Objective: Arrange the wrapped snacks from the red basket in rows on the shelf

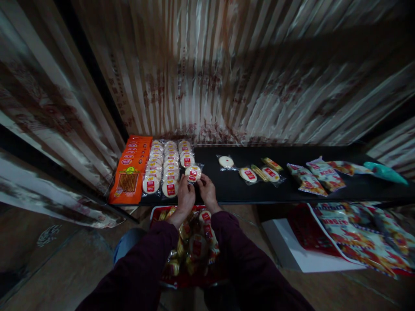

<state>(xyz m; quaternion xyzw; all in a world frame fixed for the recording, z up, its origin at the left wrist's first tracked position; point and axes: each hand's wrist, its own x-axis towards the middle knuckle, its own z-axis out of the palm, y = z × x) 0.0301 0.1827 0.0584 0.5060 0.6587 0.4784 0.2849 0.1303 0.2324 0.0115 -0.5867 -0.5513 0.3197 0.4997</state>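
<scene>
Between my two hands is a round white rice cracker in a clear wrapper with a red label (193, 173). My left hand (186, 195) pinches its lower left edge, and my right hand (207, 192) grips its lower right edge. It is held just in front of a short row of wrapped rice crackers (186, 154). Left of that stand two longer rows of the same crackers, the middle row (170, 168) and the left row (152, 168), packs overlapping. An orange snack bag (130, 170) lies flat beside them at the shelf's left end.
The black shelf (223, 190) also bears a lone cracker pack (226, 162), several loose packs (248, 174), two patterned snack bags (308, 178) and a teal bag (385, 172). Below are a red box of snacks (171, 283) and a white-sided box (292, 250). Curtains (207, 77) hang behind.
</scene>
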